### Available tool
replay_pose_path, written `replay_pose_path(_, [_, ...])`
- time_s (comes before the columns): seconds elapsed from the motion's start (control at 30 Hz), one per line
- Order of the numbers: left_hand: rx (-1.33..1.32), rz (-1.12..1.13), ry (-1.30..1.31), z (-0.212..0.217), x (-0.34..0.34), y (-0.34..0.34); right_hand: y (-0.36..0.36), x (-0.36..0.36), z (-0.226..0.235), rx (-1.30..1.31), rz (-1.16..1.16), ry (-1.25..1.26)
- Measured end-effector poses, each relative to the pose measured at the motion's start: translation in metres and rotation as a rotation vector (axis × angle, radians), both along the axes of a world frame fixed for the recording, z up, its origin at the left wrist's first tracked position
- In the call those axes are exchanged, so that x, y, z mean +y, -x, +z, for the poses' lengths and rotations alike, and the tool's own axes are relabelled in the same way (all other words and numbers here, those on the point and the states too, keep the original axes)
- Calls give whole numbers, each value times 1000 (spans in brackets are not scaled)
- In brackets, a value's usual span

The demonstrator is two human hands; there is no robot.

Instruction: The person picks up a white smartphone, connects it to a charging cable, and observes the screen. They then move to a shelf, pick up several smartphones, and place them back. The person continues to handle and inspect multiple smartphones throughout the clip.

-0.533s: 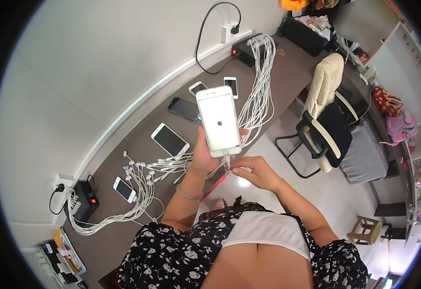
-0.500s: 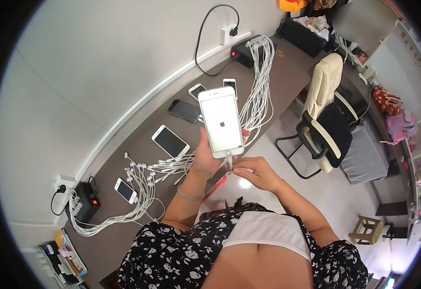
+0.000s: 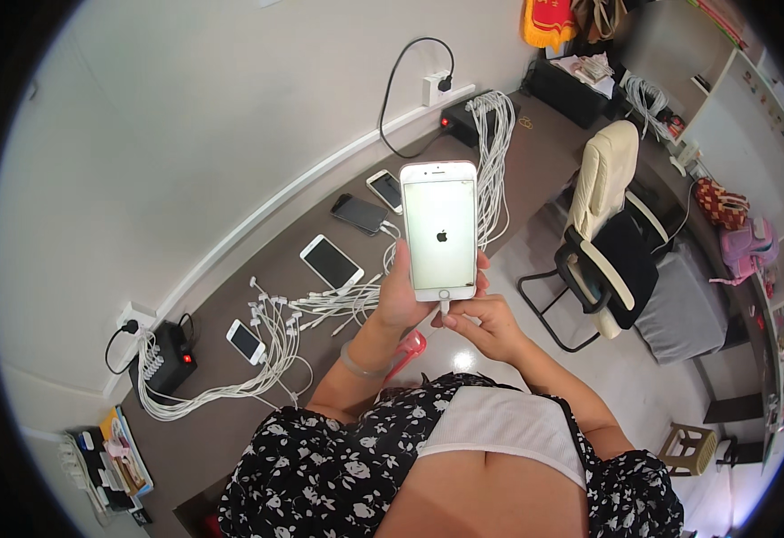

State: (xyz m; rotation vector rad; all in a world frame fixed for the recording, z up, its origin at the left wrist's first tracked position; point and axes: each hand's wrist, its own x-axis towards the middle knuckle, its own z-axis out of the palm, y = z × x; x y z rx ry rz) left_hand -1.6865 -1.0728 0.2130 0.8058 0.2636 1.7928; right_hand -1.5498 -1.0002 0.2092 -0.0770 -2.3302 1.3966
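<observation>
A white smartphone (image 3: pixel 442 260) with a lit white screen and a dark logo is held upright by my left hand (image 3: pixel 401 294), its fingers wrapped behind the phone. Below it, my right hand (image 3: pixel 492 328) pinches the white charging cable plug (image 3: pixel 446 308) at the phone's bottom edge. The plug appears to be in the port. On the desk to the left lie a white phone with a dark screen (image 3: pixel 332 263), a dark phone (image 3: pixel 359 213), another white phone (image 3: pixel 385 191) partly behind the held one, and a small white phone (image 3: pixel 246 342).
Bundles of white charging cables (image 3: pixel 275 332) spread over the brown desk (image 3: pixel 230 430). Black charging hubs (image 3: pixel 169 359) with red switches stand near the wall, one at each end. A cream and black chair (image 3: pixel 611 242) is at the right. A plastic stool (image 3: pixel 688 448) stands on the floor.
In the picture, the held phone and both hands have shifted slightly right, and the background has shifted too. The screen still shows the logo, and both hands keep their grip.
</observation>
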Motion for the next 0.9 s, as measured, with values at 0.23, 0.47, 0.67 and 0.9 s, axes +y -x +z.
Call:
replay_pose_path(0.23, [70,117,90,21,-27,-14,-3,-14,10,52,133,13])
replay_pose_path(0.47, [164,206,67,9,-26,-19,0,-24,-2,72,66,371])
replay_pose_path(0.67, [129,492,5,7,-24,-29,-3,-23,-12,-28,-100,327])
replay_pose_path(0.9, [-37,613,1,-2,-32,-22,9,-39,-6,143,-262,-54])
